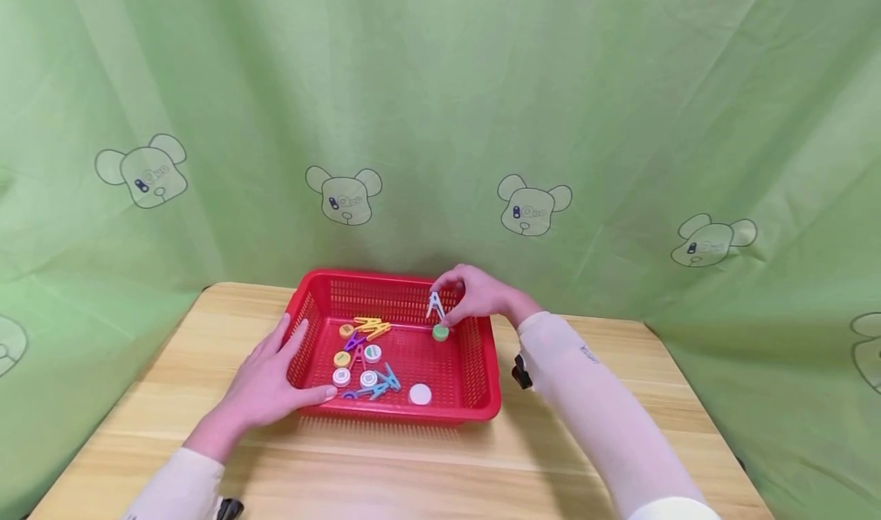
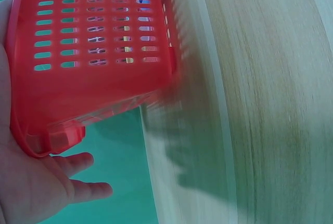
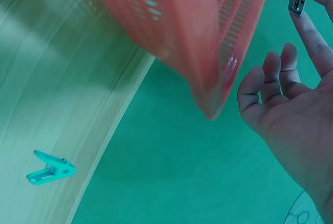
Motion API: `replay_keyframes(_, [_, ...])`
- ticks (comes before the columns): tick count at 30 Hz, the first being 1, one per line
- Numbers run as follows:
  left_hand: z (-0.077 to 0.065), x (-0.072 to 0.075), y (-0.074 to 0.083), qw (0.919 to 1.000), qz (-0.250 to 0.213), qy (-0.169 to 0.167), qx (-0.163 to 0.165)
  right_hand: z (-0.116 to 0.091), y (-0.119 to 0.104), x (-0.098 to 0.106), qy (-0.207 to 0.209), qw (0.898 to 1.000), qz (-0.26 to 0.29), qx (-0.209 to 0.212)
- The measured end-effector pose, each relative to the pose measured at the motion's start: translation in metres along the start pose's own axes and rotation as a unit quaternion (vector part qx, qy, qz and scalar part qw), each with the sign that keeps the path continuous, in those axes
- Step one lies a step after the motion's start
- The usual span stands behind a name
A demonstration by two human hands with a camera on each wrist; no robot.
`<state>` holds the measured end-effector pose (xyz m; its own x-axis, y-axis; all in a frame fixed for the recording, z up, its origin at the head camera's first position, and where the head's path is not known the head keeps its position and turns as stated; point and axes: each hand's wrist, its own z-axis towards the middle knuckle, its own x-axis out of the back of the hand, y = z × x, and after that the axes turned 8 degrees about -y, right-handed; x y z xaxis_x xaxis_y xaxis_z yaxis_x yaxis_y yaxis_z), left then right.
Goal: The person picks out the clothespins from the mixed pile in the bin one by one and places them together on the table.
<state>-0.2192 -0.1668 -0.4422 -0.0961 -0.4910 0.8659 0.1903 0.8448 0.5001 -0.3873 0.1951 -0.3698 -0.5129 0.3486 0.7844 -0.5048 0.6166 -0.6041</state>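
Note:
A pale blue clothespin (image 1: 435,303) is pinched between the thumb and index finger of my right hand (image 1: 475,294), over the back right of the red basket (image 1: 443,413). In the right wrist view, part of this clothespin (image 3: 297,1) shows between the fingertips, and the other fingers are loosely bent. A green bottle cap (image 1: 440,333) appears just below the thumb tip. My left hand (image 1: 264,382) rests at the basket's front left corner, fingers straight along the left rim and thumb stretched over the front rim.
Yellow, purple, pink and blue clothespins (image 1: 388,378) lie in the basket's left half among several round caps (image 1: 372,353). A white disc (image 1: 420,394) lies near its front. One teal clothespin (image 3: 52,168) is on the wooden table (image 1: 413,474). Green cloth (image 1: 440,107) hangs behind.

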Motion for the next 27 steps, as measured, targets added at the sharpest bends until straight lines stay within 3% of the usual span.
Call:
replay_keyframes(11, [0.0, -0.001, 0.0, 1.0, -0.004, 0.004, -0.003, -0.019, 0.012, 0.008, -0.006, 0.998, 0.062, -0.002])
replay_keyframes(27, [-0.001, 0.0, 0.0, 1.0, 0.0, 0.007, -0.005, -0.048, 0.033, 0.019, 0.023, 0.998, 0.06, -0.022])
